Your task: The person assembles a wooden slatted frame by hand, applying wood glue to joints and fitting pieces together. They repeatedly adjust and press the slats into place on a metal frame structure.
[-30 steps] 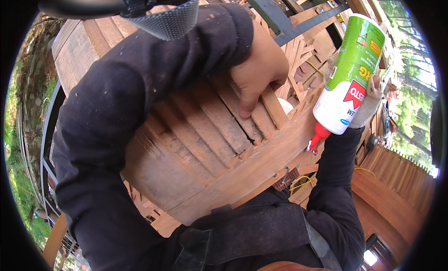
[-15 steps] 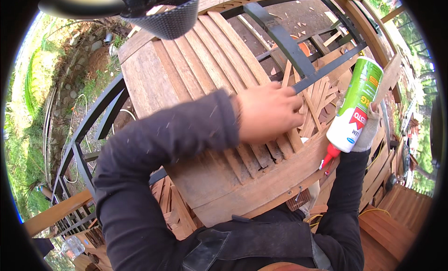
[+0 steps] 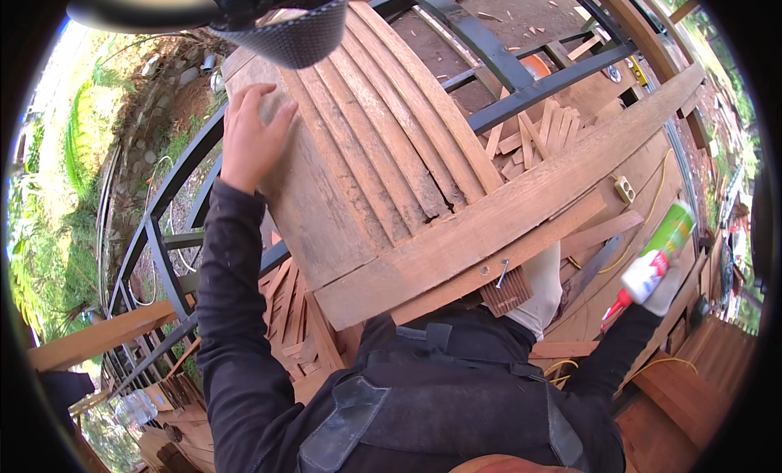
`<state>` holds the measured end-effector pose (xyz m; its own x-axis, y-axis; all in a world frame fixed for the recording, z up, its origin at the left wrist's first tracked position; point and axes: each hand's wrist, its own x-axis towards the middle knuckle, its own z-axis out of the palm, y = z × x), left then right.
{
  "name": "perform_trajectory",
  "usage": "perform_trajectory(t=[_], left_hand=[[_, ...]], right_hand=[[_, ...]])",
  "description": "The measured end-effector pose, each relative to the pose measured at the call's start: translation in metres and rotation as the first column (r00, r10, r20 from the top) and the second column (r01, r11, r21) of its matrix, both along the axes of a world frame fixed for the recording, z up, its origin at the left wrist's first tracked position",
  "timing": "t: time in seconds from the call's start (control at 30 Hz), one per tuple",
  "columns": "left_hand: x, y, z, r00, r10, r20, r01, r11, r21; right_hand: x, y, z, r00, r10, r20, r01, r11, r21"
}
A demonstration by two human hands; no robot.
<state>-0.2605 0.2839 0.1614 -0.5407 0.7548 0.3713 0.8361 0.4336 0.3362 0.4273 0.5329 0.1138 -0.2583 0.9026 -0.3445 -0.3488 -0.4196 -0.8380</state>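
Your curved slatted wood panel (image 3: 383, 147) rests on the dark metal railing (image 3: 167, 229), steadied only by your left hand (image 3: 248, 135), flat and open at its far left corner — it could tip. Your right hand (image 3: 664, 282) is clamped on the glue bottle (image 3: 656, 257), nozzle down, so drips are likely. Half a second ago your left hand lay mid-panel and the bottle was higher.

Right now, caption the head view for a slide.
Left hand pressing a slatted wooden panel; right hand holding a glue bottle.

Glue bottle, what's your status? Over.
Right hand shut on glue bottle, red tip down. Left hand flat on slatted wood panel. Bottle clear of panel.
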Motion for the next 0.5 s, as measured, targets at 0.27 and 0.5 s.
perform_trajectory(t=[0.27,0.5], left_hand=[[-0.046,0.053,-0.029,0.875,0.476,-0.091,-0.484,0.852,-0.200],[-0.021,0.061,-0.010,0.818,0.575,0.016,-0.549,0.789,-0.276]], right_hand=[[0.063,-0.093,-0.347,0.400,0.126,0.908,-0.095,0.991,-0.096],[0.035,-0.089,-0.336,-0.067,0.339,0.938,-0.254,0.904,-0.345]])
